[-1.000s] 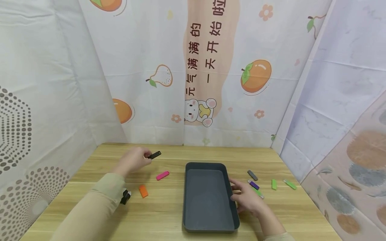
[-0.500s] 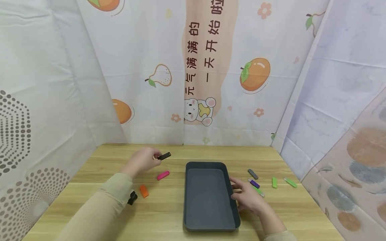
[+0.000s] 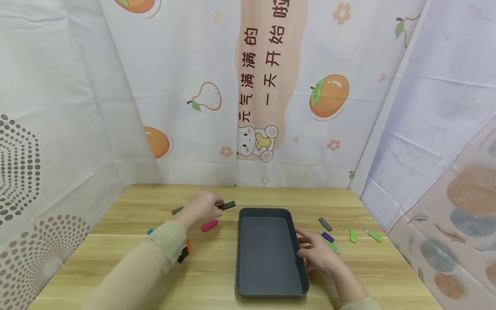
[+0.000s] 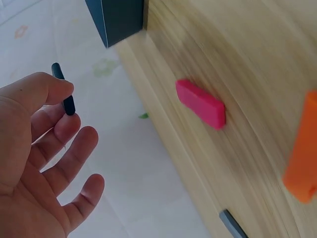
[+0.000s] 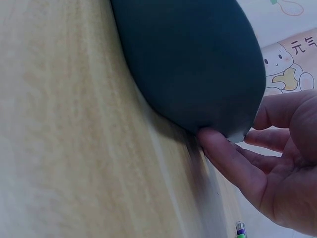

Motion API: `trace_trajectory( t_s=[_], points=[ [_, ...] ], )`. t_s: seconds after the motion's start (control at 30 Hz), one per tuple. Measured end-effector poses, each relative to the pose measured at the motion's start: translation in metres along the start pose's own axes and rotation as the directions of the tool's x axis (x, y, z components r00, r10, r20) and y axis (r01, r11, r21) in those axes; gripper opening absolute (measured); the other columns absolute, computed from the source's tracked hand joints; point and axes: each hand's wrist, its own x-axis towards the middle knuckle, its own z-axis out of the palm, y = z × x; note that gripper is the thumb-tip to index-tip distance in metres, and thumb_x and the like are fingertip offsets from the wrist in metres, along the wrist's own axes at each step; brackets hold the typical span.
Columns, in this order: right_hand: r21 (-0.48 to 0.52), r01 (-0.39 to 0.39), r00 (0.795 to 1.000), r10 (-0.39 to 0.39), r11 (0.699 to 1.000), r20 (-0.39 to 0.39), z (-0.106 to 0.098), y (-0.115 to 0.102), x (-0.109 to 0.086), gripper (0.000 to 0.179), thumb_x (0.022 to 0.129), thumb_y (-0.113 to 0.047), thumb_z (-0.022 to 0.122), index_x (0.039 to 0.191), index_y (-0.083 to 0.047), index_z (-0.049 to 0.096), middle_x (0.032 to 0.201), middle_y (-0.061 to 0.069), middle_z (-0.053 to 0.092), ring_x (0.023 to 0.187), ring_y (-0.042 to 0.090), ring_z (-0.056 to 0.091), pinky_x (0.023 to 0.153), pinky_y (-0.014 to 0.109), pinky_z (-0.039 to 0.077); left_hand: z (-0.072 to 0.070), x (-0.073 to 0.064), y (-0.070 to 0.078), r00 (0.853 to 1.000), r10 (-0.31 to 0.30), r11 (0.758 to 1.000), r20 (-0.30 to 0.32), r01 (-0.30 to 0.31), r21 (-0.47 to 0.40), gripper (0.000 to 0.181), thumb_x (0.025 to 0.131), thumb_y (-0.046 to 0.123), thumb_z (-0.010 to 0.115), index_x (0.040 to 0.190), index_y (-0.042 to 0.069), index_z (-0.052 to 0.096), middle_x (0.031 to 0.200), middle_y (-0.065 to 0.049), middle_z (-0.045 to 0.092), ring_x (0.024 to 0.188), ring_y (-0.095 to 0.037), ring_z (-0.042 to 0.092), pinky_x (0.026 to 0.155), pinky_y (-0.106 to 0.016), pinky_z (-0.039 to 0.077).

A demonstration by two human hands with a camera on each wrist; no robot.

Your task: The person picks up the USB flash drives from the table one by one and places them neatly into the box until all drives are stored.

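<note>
Above the table's left-back part, my left hand [image 3: 203, 210] pinches a black USB flash drive [image 3: 227, 206] between thumb and fingertips. In the left wrist view the drive [image 4: 63, 90] appears edge-on, its other fingers loosely spread. The drive is to the left of the dark grey tray [image 3: 267, 256], near its far left corner. My right hand [image 3: 317, 253] rests with its thumb and fingers against the outside of the tray's right wall, as the right wrist view shows on the tray wall [image 5: 198, 64]. Below the left hand lies a pink flash drive [image 3: 209, 225].
Left of the tray lie an orange drive [image 3: 188, 245], a grey one [image 3: 177, 210], a blue one [image 3: 150, 231] and a black item [image 3: 183, 255], partly behind the sleeve. Right of it are grey [image 3: 325, 224], purple [image 3: 327, 236] and several green drives [image 3: 373, 235]. Printed curtains [image 3: 174, 51] surround the table.
My left hand has moved right toward the tray with the black flash drive. Its sleeve now partly covers the orange drive, and the grey and blue drives have come into view. The right hand stays put.
</note>
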Motion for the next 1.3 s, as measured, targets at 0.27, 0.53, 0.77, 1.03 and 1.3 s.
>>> trace_trajectory(
  t_s=[0.27, 0.53, 0.77, 1.03, 1.3],
  points=[
    [0.02, 0.025, 1.0, -0.026, 0.999, 0.017, 0.0, -0.001, -0.001, 0.077, 0.086, 0.007, 0.059, 0.157, -0.001, 0.032, 0.141, 0.038, 0.043, 0.118, 0.048, 0.057, 0.062, 0.054, 0.061, 0.018, 0.015, 0.017, 0.999, 0.04, 0.999, 0.013, -0.04, 0.002, 0.014, 0.086, 0.021, 0.075, 0.099, 0.019, 0.078, 0.094, 0.008, 0.069, 0.089, -0.013, 0.063, 0.079, -0.035, 0.054],
    [0.012, 0.016, 1.0, -0.017, 1.0, 0.014, 0.0, 0.0, 0.0, 0.077, 0.086, 0.008, 0.06, 0.157, -0.001, 0.033, 0.14, 0.037, 0.044, 0.116, 0.045, 0.059, 0.06, 0.054, 0.061, 0.028, 0.026, 0.037, 0.994, 0.097, 0.995, 0.053, -0.098, 0.015, 0.019, 0.087, 0.019, 0.072, 0.104, 0.017, 0.078, 0.101, 0.005, 0.071, 0.093, -0.014, 0.064, 0.082, -0.035, 0.055],
    [0.01, 0.019, 1.0, -0.019, 1.0, 0.007, 0.0, 0.001, 0.0, 0.077, 0.085, 0.008, 0.06, 0.157, 0.0, 0.033, 0.14, 0.038, 0.043, 0.119, 0.052, 0.055, 0.061, 0.053, 0.061, 0.033, 0.031, 0.051, 0.989, 0.132, 0.988, 0.074, -0.137, 0.068, 0.022, 0.088, 0.021, 0.073, 0.109, 0.015, 0.077, 0.105, 0.002, 0.07, 0.094, -0.014, 0.064, 0.084, -0.034, 0.055],
    [0.008, 0.017, 1.0, -0.017, 1.0, 0.005, 0.0, 0.001, -0.001, 0.077, 0.085, 0.008, 0.06, 0.157, 0.001, 0.033, 0.14, 0.038, 0.043, 0.119, 0.052, 0.055, 0.061, 0.053, 0.061, 0.035, 0.035, 0.055, 0.988, 0.127, 0.986, 0.091, -0.136, 0.1, 0.022, 0.09, 0.024, 0.074, 0.11, 0.016, 0.077, 0.106, 0.003, 0.069, 0.095, -0.013, 0.064, 0.084, -0.034, 0.055],
    [0.009, 0.016, 1.0, -0.016, 1.0, 0.006, 0.0, 0.001, 0.0, 0.077, 0.085, 0.008, 0.06, 0.157, 0.0, 0.033, 0.14, 0.037, 0.044, 0.119, 0.051, 0.055, 0.061, 0.053, 0.061, 0.044, 0.038, 0.056, 0.983, 0.128, 0.987, 0.13, -0.139, 0.078, 0.025, 0.09, 0.023, 0.074, 0.113, 0.013, 0.077, 0.112, -0.001, 0.07, 0.101, -0.017, 0.065, 0.086, -0.036, 0.056]
  ],
)
